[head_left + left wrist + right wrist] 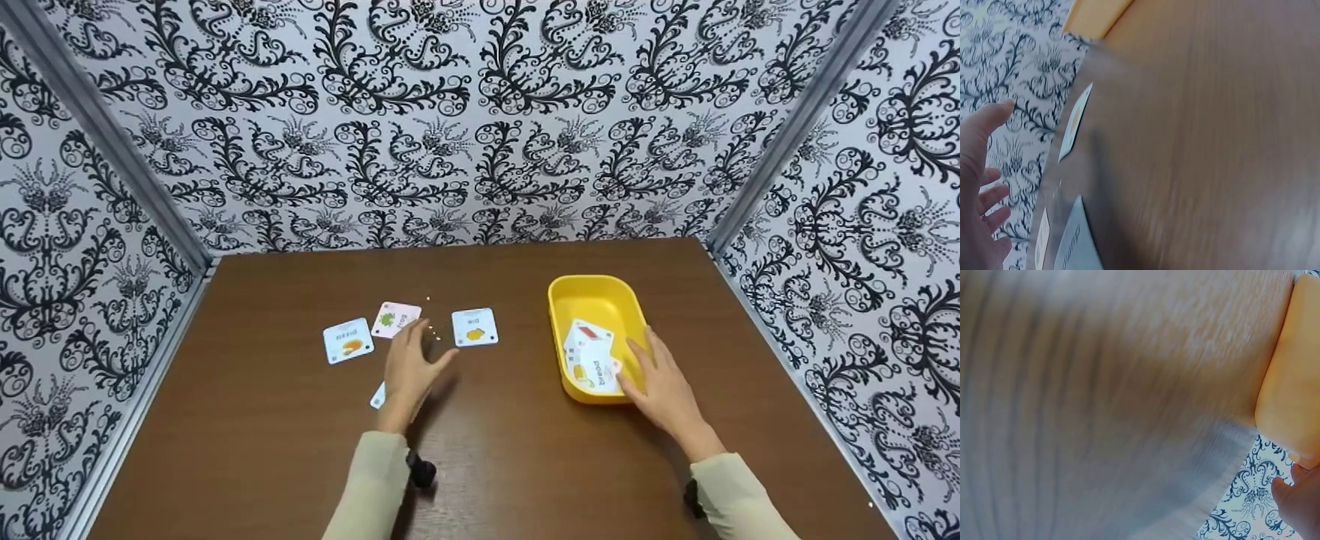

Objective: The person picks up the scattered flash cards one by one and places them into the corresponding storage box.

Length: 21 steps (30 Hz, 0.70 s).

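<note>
My left hand hovers over the table with thumb and fingers spread, holding nothing. Just past its fingertips lies a pink frog card, with a pizza card to the left and a pie card to the right. Another card, lettered "dump…" as far as it shows, is mostly hidden under that hand in the head view. My right hand is at the right side of a yellow bin, fingers loosely bent over the rim. Inside the bin, a bread card overlaps other cards near its thumb.
The brown table meets patterned walls at the back and sides. Small pale specks lie between the frog and pie cards. A dark wrist device sits at the left cuff.
</note>
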Each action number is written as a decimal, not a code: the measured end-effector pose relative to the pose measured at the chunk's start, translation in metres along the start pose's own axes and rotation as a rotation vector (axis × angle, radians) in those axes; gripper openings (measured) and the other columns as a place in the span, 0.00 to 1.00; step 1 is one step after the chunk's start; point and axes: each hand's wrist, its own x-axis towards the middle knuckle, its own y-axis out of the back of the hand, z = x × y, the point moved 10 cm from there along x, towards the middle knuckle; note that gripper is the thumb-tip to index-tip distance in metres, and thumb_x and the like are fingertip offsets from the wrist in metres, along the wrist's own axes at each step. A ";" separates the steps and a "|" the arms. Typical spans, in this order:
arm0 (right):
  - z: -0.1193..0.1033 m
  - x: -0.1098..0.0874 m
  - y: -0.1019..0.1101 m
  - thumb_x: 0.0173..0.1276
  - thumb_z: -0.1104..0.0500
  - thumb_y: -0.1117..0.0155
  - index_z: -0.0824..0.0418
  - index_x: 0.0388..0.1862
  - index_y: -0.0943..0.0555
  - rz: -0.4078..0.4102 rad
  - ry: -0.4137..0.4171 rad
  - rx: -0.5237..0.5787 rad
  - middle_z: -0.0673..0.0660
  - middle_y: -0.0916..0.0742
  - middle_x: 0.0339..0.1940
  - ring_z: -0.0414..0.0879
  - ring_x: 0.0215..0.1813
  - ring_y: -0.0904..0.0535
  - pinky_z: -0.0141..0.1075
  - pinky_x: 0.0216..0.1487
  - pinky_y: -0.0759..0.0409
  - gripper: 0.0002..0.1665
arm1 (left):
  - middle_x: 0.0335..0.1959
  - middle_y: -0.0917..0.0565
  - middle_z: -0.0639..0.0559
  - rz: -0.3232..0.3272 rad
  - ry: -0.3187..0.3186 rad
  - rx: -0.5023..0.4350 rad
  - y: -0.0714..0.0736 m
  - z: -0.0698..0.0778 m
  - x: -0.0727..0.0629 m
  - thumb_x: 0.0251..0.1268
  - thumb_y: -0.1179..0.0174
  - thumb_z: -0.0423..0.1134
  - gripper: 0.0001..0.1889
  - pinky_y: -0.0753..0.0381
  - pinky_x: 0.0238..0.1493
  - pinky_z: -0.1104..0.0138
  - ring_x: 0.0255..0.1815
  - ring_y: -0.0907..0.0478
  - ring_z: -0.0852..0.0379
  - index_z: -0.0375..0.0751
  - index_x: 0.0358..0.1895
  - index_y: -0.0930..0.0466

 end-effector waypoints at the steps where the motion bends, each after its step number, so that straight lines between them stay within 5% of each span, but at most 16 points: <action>1: 0.000 0.000 0.000 0.71 0.47 0.40 0.62 0.74 0.33 0.001 0.001 -0.001 0.67 0.43 0.81 0.65 0.78 0.44 0.63 0.72 0.36 0.37 | 0.67 0.25 0.38 -0.001 0.005 0.008 0.002 -0.004 0.000 0.53 0.29 0.58 0.42 0.33 0.73 0.50 0.69 0.30 0.37 0.35 0.67 0.28; 12: 0.002 0.000 -0.003 0.72 0.45 0.41 0.59 0.76 0.35 -0.023 -0.007 -0.003 0.66 0.45 0.82 0.65 0.79 0.45 0.64 0.73 0.37 0.39 | 0.66 0.26 0.34 -0.008 0.098 0.075 0.021 -0.041 0.004 0.54 0.30 0.58 0.42 0.30 0.69 0.47 0.68 0.30 0.35 0.35 0.67 0.29; 21: 0.003 0.000 -0.002 0.71 0.46 0.40 0.61 0.74 0.33 0.005 0.002 -0.001 0.67 0.44 0.81 0.65 0.78 0.44 0.64 0.72 0.36 0.37 | 0.65 0.26 0.32 0.017 0.102 0.123 0.037 -0.065 0.006 0.56 0.29 0.55 0.40 0.31 0.70 0.46 0.67 0.30 0.33 0.32 0.66 0.29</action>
